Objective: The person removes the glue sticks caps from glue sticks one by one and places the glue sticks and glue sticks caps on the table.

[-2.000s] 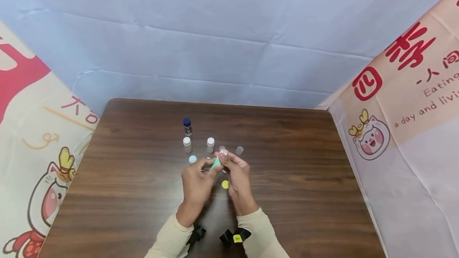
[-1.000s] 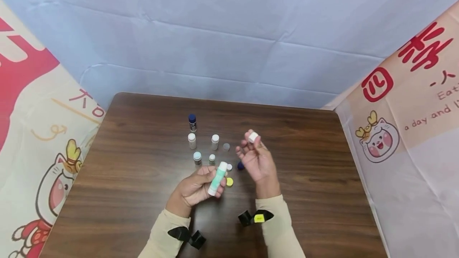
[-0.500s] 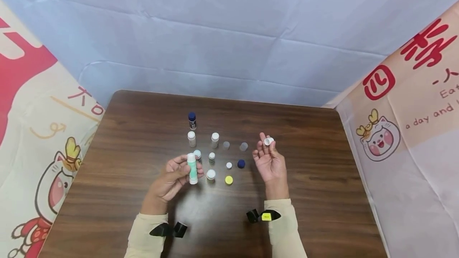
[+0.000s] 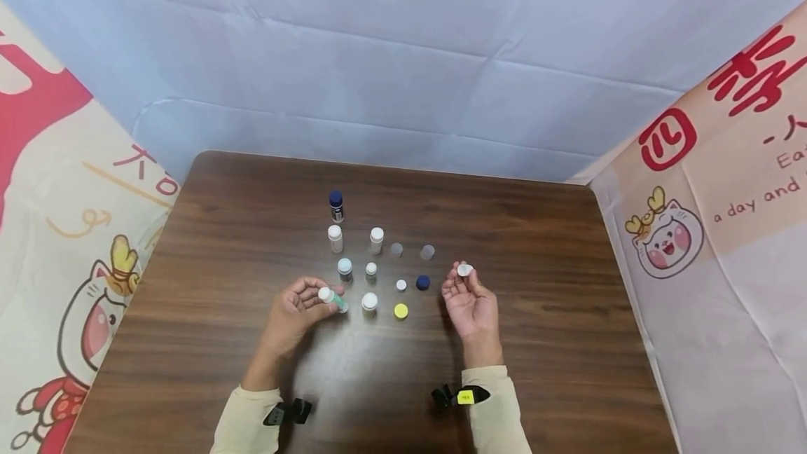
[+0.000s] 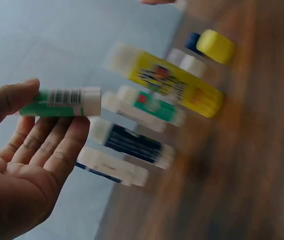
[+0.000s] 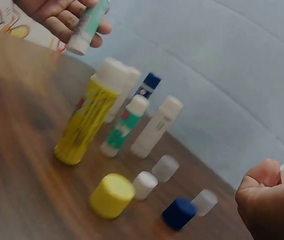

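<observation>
My left hand (image 4: 296,310) pinches a green glue stick (image 5: 62,102) between thumb and fingers, over the table at the left of the standing glue sticks. Its white end tilts toward the upper left in the head view. Palm up, my right hand (image 4: 474,310) holds a small white cap (image 4: 464,270) at its fingertips, to the right of the loose caps. In the right wrist view the hollow rim of that cap shows above the hand. Nearest the left hand stand a yellow glue stick (image 6: 84,122) and a light-blue-topped stick (image 4: 345,270).
Further glue sticks stand upright: a navy-capped one (image 4: 337,207) at the back, two white ones and a small green one (image 6: 123,127). To their right lie a yellow cap (image 4: 401,311), a white cap (image 4: 401,286), a navy cap (image 4: 423,282) and two translucent caps (image 4: 427,252).
The hands were together on the green glue stick. The cap came away in my right hand, which moved right; my left hand carried the stick left, and both hands have since dropped lower.
</observation>
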The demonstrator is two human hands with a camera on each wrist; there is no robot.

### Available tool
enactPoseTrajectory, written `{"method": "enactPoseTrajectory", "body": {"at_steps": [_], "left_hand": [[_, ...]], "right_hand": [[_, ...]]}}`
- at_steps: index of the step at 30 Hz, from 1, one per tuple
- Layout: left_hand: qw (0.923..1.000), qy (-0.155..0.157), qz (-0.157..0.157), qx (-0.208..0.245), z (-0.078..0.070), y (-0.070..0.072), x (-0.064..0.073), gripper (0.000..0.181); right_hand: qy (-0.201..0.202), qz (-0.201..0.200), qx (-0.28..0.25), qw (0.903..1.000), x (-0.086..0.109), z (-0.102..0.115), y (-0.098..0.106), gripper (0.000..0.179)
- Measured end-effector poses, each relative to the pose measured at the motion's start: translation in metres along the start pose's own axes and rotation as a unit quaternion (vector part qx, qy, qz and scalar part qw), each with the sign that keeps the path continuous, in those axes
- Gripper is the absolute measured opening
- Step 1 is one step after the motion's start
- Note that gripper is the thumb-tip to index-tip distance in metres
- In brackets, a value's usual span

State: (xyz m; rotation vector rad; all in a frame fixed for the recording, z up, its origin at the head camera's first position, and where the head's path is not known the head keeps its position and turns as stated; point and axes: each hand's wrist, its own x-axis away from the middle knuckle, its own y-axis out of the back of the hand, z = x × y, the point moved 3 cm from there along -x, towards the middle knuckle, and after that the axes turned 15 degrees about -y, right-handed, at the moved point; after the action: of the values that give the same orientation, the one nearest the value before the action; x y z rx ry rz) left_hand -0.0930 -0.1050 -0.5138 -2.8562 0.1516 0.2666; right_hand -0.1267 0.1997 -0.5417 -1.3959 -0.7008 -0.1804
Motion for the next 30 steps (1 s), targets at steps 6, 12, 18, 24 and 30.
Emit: {"method": "enactPoseTrajectory", "body": {"at_steps": [6,12,18,24,30], "left_hand": [[0.9935,0.011,-0.018,-0.112,0.017,0.001,0.008,0.026],[0.9798,-0.006,-0.024,-0.199,0.031,-0.003,0.013,0.025],[0.9572,-0.041,-0.006,-0.286,0.039,-0.007,0.016,0.026],[0.9456,-0.051,-0.002,-0.321,0.042,-0.008,0.011,0.027],[0.937,-0.047,0.005,-0.346,0.045,-0.008,0.006,0.027]], "right_hand": [[0.075,-0.066,0.16,0.982,-0.004,-0.01,0.02,0.017],[0.255,-0.189,0.498,0.8068,-0.003,-0.025,0.038,0.02],[0.342,-0.217,0.712,0.5738,-0.001,-0.041,0.046,0.018],[0.363,-0.208,0.763,0.4939,0.001,-0.048,0.045,0.019],[0.35,-0.215,0.774,0.4816,0.001,-0.049,0.043,0.019]]}}
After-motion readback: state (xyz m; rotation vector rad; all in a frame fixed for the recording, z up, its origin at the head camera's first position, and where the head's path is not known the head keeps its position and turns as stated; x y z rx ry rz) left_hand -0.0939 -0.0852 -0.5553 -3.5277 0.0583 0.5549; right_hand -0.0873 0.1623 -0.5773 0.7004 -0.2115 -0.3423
